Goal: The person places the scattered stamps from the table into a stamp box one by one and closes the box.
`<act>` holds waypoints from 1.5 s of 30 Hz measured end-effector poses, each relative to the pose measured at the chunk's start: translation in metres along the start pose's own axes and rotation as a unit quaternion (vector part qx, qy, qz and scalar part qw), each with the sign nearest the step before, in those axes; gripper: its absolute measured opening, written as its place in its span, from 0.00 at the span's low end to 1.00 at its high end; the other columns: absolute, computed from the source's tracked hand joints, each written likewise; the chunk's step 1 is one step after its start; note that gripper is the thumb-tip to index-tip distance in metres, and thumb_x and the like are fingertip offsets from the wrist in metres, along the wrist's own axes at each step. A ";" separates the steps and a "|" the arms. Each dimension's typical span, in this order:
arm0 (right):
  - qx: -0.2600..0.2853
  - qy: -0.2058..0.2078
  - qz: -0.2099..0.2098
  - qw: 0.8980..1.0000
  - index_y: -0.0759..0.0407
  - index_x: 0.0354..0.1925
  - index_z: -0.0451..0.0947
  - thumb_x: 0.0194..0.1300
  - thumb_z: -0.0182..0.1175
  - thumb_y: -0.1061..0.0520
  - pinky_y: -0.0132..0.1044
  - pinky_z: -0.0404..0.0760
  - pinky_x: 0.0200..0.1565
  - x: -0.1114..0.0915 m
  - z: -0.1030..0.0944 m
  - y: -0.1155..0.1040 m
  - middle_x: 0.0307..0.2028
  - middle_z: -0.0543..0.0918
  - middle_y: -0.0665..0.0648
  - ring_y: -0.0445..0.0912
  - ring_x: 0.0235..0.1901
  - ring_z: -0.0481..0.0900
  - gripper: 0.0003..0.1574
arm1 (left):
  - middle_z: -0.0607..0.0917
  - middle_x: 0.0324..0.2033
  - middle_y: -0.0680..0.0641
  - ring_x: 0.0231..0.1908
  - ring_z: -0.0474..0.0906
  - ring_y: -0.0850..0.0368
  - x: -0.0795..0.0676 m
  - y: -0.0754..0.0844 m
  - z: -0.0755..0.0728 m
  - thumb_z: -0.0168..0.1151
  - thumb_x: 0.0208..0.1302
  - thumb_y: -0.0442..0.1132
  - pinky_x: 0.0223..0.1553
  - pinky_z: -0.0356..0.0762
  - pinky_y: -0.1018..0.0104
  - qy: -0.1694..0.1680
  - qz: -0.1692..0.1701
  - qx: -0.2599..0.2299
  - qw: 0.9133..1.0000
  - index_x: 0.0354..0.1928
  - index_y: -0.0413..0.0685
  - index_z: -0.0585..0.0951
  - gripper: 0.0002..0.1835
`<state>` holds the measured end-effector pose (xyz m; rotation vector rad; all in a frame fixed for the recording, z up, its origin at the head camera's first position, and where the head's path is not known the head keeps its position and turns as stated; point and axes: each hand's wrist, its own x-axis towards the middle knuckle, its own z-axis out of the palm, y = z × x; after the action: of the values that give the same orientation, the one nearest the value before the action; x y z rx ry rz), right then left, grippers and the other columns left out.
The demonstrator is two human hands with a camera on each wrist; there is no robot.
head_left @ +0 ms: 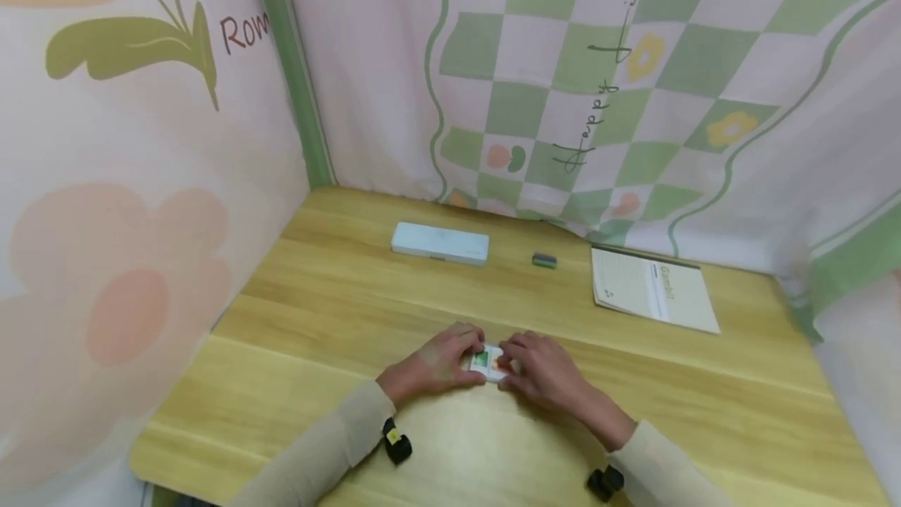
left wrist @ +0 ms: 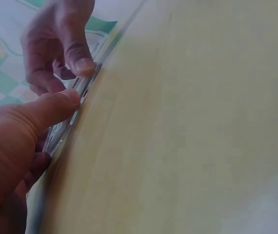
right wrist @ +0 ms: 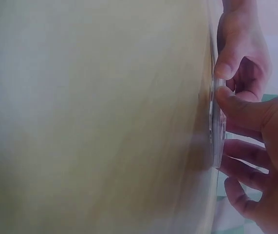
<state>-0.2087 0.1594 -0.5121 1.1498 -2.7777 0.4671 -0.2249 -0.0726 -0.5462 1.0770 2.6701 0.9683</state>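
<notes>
On the table in front of me is a small flat case, white-edged, with a green panel on its left half and an orange-red one on its right. Its rim looks clear and thin in both wrist views. My left hand holds its left end between thumb and fingers. At the opposite end, my right hand grips it likewise, fingers curled over the far edge and thumb at the near edge. Fingers cover parts of both panels. What lies inside the case is too small to tell.
A pale blue-white oblong box lies toward the back of the table. Right of it sits a small dark and green block. A notebook lies at the back right. Patterned curtains enclose the table.
</notes>
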 end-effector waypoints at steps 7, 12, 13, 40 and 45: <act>0.003 -0.009 0.006 1.000 0.58 0.48 0.82 0.52 0.73 0.44 0.50 0.79 0.45 -0.001 0.003 0.001 0.46 0.84 0.56 0.51 0.46 0.80 0.29 | 0.76 0.57 0.50 0.57 0.70 0.59 -0.003 0.001 0.002 0.71 0.58 0.52 0.58 0.71 0.71 0.006 -0.004 -0.002 1.000 0.45 0.47 0.78 0.21; 0.030 -0.029 0.033 0.999 0.56 0.49 0.81 0.50 0.74 0.43 0.45 0.80 0.43 -0.004 0.009 0.003 0.45 0.82 0.51 0.46 0.44 0.79 0.30 | 0.76 0.57 0.51 0.58 0.70 0.59 -0.009 0.001 0.008 0.69 0.58 0.54 0.58 0.71 0.70 0.004 -0.009 -0.006 1.000 0.45 0.49 0.78 0.21; 0.039 -0.034 0.038 0.998 0.55 0.49 0.81 0.50 0.74 0.43 0.44 0.80 0.44 -0.004 0.009 0.003 0.45 0.82 0.51 0.46 0.44 0.79 0.30 | 0.76 0.57 0.51 0.58 0.70 0.59 -0.009 0.001 0.008 0.69 0.59 0.54 0.58 0.71 0.70 0.005 -0.012 -0.009 1.000 0.45 0.49 0.78 0.20; 0.098 -0.041 0.042 0.993 0.53 0.49 0.82 0.54 0.72 0.48 0.55 0.76 0.53 0.000 -0.010 0.013 0.52 0.82 0.54 0.53 0.52 0.78 0.24 | 0.74 0.59 0.50 0.60 0.68 0.58 0.001 0.001 -0.010 0.65 0.63 0.53 0.60 0.69 0.69 -0.011 -0.001 0.018 1.000 0.51 0.48 0.78 0.21; 0.160 -0.034 0.066 0.984 0.54 0.51 0.80 0.53 0.73 0.49 0.58 0.72 0.58 -0.009 -0.005 0.015 0.56 0.80 0.56 0.56 0.56 0.75 0.27 | 0.76 0.58 0.50 0.59 0.69 0.56 -0.004 0.004 -0.007 0.69 0.60 0.51 0.61 0.69 0.67 -0.006 -0.006 0.002 1.000 0.50 0.48 0.78 0.21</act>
<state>-0.2128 0.1771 -0.5126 1.0546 -2.9251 0.9332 -0.2218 -0.0769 -0.5390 1.0628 2.6678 0.9519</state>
